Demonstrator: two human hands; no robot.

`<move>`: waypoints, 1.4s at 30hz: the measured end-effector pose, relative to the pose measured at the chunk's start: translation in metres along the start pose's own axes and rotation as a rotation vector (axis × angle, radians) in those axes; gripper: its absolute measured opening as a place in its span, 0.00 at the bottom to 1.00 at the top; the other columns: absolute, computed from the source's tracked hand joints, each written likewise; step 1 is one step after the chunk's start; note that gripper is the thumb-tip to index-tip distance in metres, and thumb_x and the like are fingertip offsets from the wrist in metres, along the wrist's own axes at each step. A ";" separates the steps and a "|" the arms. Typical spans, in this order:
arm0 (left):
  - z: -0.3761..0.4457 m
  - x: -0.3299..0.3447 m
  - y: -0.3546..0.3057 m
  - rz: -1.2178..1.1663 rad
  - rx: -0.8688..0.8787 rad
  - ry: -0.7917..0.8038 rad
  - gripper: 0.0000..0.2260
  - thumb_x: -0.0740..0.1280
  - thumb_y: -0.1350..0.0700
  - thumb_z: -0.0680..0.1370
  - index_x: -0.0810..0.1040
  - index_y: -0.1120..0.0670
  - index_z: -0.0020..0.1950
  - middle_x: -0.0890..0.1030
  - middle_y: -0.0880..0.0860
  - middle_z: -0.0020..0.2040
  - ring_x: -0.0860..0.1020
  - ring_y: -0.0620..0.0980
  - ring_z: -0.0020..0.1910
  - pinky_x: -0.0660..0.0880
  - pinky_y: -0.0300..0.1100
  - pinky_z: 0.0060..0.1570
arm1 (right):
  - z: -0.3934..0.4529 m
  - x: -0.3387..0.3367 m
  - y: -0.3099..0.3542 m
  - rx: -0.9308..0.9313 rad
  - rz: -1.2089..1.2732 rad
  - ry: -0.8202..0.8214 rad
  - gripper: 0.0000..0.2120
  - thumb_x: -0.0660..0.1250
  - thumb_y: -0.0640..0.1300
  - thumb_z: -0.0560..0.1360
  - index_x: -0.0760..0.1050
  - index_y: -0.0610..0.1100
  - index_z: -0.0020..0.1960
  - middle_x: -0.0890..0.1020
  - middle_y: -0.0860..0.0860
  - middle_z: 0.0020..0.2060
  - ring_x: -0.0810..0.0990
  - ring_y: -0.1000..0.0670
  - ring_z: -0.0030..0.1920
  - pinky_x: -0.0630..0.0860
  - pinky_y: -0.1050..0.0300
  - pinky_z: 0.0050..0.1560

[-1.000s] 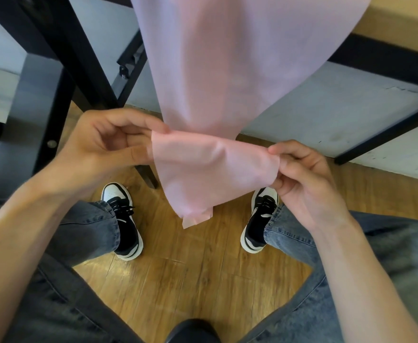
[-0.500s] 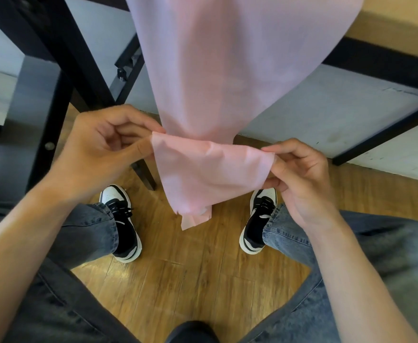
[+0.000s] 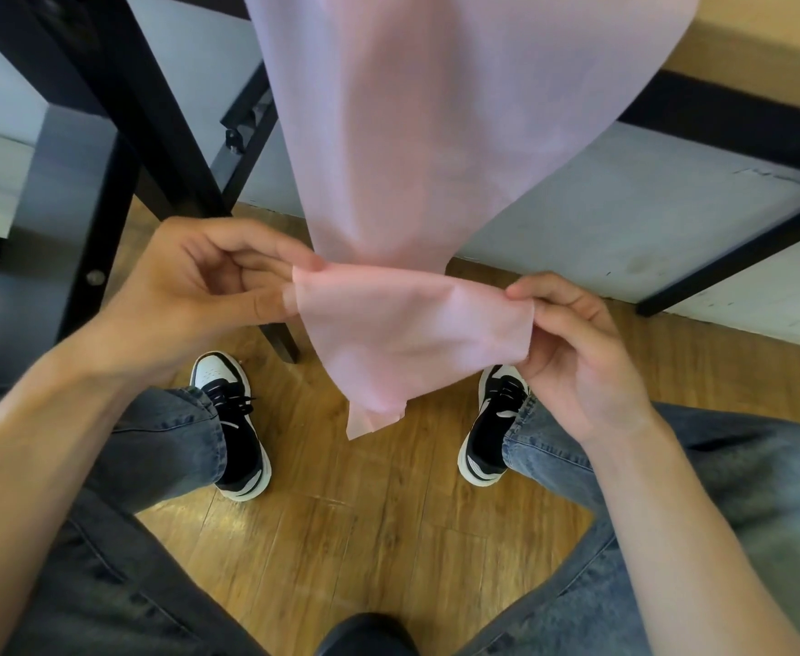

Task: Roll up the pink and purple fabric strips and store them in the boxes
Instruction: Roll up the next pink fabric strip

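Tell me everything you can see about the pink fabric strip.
The pink strip is thin, matte, slightly see-through cloth. It hangs down from above the frame, wide at the top and narrowing toward the hands. Its lower end is folded toward the camera into a loose flap, with a small corner dangling below over the wooden floor. The left hand pinches the flap's left edge and the right hand pinches its right edge. No tight roll shows yet.

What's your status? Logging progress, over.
Left hand and right hand pinch pink fabric strip, one at each side edge. Bottom end folded, rest hanging. Nothing obstructing.
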State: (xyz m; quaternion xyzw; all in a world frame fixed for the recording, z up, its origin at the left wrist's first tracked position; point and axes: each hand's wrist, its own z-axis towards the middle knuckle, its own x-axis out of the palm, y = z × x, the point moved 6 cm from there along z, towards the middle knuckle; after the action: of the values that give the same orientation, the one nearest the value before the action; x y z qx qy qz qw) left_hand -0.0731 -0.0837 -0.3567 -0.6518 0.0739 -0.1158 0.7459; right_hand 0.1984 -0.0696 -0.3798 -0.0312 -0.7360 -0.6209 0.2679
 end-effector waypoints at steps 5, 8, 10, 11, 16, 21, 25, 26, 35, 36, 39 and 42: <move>0.001 -0.001 -0.004 -0.021 0.013 -0.015 0.11 0.77 0.49 0.73 0.86 0.49 0.53 0.87 0.51 0.50 0.86 0.50 0.48 0.83 0.42 0.48 | 0.000 0.001 0.002 -0.013 0.041 0.068 0.12 0.76 0.44 0.69 0.86 0.48 0.53 0.87 0.52 0.43 0.86 0.55 0.43 0.82 0.63 0.42; 0.001 -0.001 -0.005 0.023 0.028 -0.067 0.07 0.73 0.57 0.75 0.86 0.49 0.51 0.88 0.51 0.48 0.87 0.50 0.47 0.84 0.41 0.46 | -0.001 0.001 0.005 -0.060 -0.027 0.001 0.10 0.75 0.44 0.68 0.87 0.50 0.49 0.87 0.53 0.41 0.86 0.56 0.41 0.82 0.63 0.40; 0.002 0.001 -0.004 0.081 0.032 -0.081 0.09 0.70 0.63 0.74 0.84 0.54 0.51 0.87 0.51 0.49 0.86 0.51 0.49 0.83 0.41 0.48 | -0.001 0.002 0.007 -0.093 -0.092 -0.060 0.08 0.74 0.44 0.68 0.87 0.51 0.46 0.87 0.53 0.39 0.85 0.56 0.40 0.81 0.62 0.39; 0.002 0.002 -0.004 0.109 0.034 -0.074 0.08 0.69 0.64 0.74 0.82 0.57 0.52 0.87 0.52 0.50 0.86 0.52 0.51 0.83 0.41 0.50 | -0.001 0.001 0.008 -0.111 -0.127 -0.082 0.07 0.74 0.44 0.68 0.87 0.51 0.46 0.87 0.53 0.40 0.85 0.55 0.41 0.82 0.61 0.39; 0.004 0.002 -0.004 0.198 0.058 -0.115 0.08 0.69 0.64 0.75 0.78 0.56 0.54 0.86 0.50 0.47 0.85 0.49 0.47 0.82 0.40 0.51 | -0.003 -0.002 0.012 -0.158 -0.317 -0.149 0.12 0.69 0.34 0.77 0.84 0.50 0.48 0.85 0.50 0.44 0.84 0.50 0.46 0.81 0.58 0.38; 0.002 0.008 -0.007 0.267 0.120 -0.087 0.13 0.70 0.66 0.76 0.80 0.55 0.58 0.87 0.50 0.50 0.86 0.50 0.50 0.82 0.41 0.52 | -0.003 -0.005 0.016 -0.187 -0.361 -0.184 0.14 0.67 0.30 0.77 0.82 0.48 0.47 0.85 0.51 0.39 0.83 0.52 0.40 0.79 0.60 0.35; 0.001 0.010 0.001 0.270 0.068 -0.052 0.12 0.71 0.66 0.75 0.83 0.54 0.56 0.87 0.46 0.51 0.86 0.48 0.50 0.83 0.40 0.50 | -0.001 -0.006 0.018 -0.192 -0.267 -0.192 0.18 0.63 0.30 0.75 0.84 0.51 0.42 0.83 0.53 0.34 0.81 0.54 0.36 0.77 0.61 0.33; 0.001 0.011 0.004 0.217 0.036 -0.038 0.12 0.72 0.64 0.74 0.84 0.54 0.56 0.87 0.48 0.51 0.86 0.50 0.49 0.83 0.41 0.50 | 0.000 -0.007 0.018 -0.185 -0.229 -0.182 0.20 0.62 0.30 0.75 0.84 0.52 0.41 0.83 0.54 0.33 0.81 0.55 0.34 0.77 0.62 0.32; 0.001 0.018 0.006 0.130 0.053 -0.103 0.09 0.71 0.65 0.74 0.83 0.57 0.53 0.88 0.47 0.48 0.87 0.48 0.47 0.82 0.36 0.46 | -0.001 -0.004 0.018 -0.073 -0.006 0.027 0.11 0.78 0.47 0.68 0.87 0.50 0.50 0.86 0.55 0.40 0.84 0.57 0.41 0.80 0.65 0.39; 0.001 0.018 0.006 0.135 0.066 -0.115 0.09 0.72 0.64 0.74 0.84 0.55 0.52 0.88 0.47 0.49 0.87 0.48 0.48 0.83 0.37 0.47 | -0.001 -0.004 0.018 -0.072 -0.029 0.017 0.12 0.79 0.48 0.66 0.87 0.50 0.50 0.87 0.55 0.40 0.85 0.57 0.41 0.81 0.64 0.40; 0.002 0.017 0.004 0.136 0.089 -0.133 0.10 0.73 0.62 0.74 0.86 0.50 0.52 0.87 0.50 0.51 0.86 0.52 0.52 0.83 0.41 0.51 | -0.002 -0.008 0.021 -0.134 -0.156 -0.103 0.08 0.76 0.47 0.65 0.87 0.53 0.45 0.87 0.54 0.39 0.85 0.55 0.42 0.82 0.60 0.40; 0.003 0.015 0.002 0.194 0.097 -0.151 0.09 0.72 0.66 0.74 0.83 0.55 0.52 0.87 0.48 0.49 0.86 0.50 0.50 0.82 0.39 0.51 | -0.003 -0.010 0.022 -0.179 -0.279 -0.184 0.06 0.76 0.43 0.70 0.86 0.53 0.45 0.86 0.52 0.42 0.84 0.50 0.46 0.82 0.55 0.43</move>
State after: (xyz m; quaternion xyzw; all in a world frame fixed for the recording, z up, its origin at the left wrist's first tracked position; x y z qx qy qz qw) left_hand -0.0579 -0.0845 -0.3579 -0.6116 0.0746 0.0031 0.7877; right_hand 0.2165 -0.0642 -0.3643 -0.0090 -0.6966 -0.7094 0.1069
